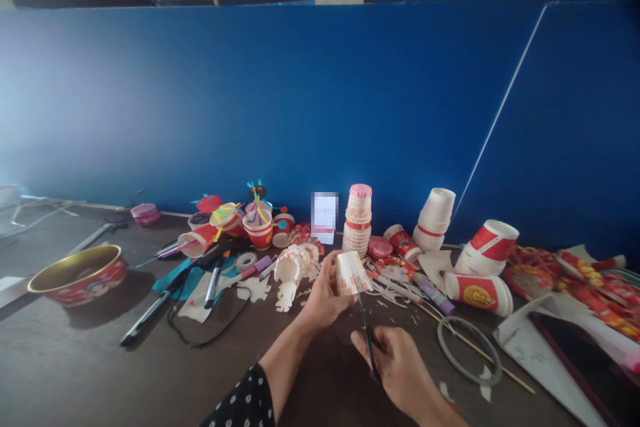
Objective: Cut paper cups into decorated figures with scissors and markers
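Observation:
My left hand point(324, 297) is wrapped round a white paper cup point(350, 272) with a pink flower print, held tilted above the table. My right hand point(397, 360) grips scissors point(370, 347) with black handles. Their blades point up and meet the cup's lower edge; how deep they reach into the wall I cannot tell. Behind the held cup stands a stack of paper cups point(357, 223) with a pink top. A scalloped pile of cut white paper point(293, 263) lies left of my left hand.
A gold-rimmed red bowl point(77, 287) stands at the left. Decorated paper cups point(259, 232), pens and a glue gun point(155, 317) with its cord lie nearby. Rightward are a fallen red cup point(477, 293), a roll of grey wire point(467, 360), a stick and a tablet point(585, 360).

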A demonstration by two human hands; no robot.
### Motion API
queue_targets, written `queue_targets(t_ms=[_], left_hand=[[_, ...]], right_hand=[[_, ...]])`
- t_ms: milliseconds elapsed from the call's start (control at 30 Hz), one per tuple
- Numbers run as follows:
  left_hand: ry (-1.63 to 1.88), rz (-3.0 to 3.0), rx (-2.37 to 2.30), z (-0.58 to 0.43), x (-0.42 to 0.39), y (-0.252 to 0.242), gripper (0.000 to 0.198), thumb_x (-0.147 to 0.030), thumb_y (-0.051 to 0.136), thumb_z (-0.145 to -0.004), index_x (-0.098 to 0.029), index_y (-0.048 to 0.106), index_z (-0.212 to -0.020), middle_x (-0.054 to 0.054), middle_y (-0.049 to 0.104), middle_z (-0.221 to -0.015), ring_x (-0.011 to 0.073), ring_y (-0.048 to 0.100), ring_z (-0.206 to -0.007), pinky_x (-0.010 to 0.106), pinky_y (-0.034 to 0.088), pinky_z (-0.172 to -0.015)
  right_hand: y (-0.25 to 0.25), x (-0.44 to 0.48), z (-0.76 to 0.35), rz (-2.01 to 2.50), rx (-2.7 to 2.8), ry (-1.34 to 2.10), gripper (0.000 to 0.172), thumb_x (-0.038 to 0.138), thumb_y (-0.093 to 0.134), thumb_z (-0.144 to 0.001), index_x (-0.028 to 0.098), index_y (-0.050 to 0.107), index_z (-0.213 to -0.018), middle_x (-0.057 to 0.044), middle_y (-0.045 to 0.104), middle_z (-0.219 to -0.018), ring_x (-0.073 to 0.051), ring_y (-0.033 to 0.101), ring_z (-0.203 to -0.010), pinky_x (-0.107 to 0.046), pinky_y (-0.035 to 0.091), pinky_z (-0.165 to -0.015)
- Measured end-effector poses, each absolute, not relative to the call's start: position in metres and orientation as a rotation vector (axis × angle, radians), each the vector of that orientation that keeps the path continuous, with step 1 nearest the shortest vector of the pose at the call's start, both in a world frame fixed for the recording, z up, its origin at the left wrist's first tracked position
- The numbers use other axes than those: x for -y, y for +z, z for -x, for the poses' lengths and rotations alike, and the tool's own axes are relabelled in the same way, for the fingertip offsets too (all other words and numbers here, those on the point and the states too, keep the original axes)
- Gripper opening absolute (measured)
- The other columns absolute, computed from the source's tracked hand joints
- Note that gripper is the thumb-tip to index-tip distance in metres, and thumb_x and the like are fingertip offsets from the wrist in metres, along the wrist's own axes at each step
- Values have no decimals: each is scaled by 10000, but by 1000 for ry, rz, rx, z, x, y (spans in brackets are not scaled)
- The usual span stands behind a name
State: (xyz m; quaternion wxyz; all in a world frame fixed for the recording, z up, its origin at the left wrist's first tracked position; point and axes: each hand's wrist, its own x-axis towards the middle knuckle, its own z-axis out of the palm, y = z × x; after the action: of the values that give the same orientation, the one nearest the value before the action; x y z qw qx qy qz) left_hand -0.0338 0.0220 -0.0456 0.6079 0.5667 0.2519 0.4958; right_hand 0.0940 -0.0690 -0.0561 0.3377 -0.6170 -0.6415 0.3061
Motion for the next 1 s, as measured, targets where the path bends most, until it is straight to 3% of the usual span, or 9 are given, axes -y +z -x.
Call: queue_targets(t_ms=[300,700,1000], left_hand=[[1146,-1317,-609,34,-22,-46,803,-77,648,-526,-221,250,-1208,75,529,-1015,150,562,-756,250,432,-626],[1135,-1414,-633,33,-21,-47,787,-24,589,-524,-222,256,-1209,52,536,-998,143,561,-770,231,439,-616],[1085,-1465,-575,30,-14,-43,781,-9,576,-520,-220,256,-1201,64,521,-1045,161,559,-845,266,447,-710]], right_hand=[[-47,71,-91,1603,1642,870,404,435,482,-773,152,441,-488,30,449,-432,-80,404,-419,-181,252,-400],[-55,69,-94,1599,1670,747,443,491,494,-753,146,467,-476,41,416,-439,-74,367,-434,-193,226,-398],[-60,67,-96,1576,1638,744,436,489,496,-753,151,454,-482,45,395,-443,-72,354,-436,-195,228,-405]])
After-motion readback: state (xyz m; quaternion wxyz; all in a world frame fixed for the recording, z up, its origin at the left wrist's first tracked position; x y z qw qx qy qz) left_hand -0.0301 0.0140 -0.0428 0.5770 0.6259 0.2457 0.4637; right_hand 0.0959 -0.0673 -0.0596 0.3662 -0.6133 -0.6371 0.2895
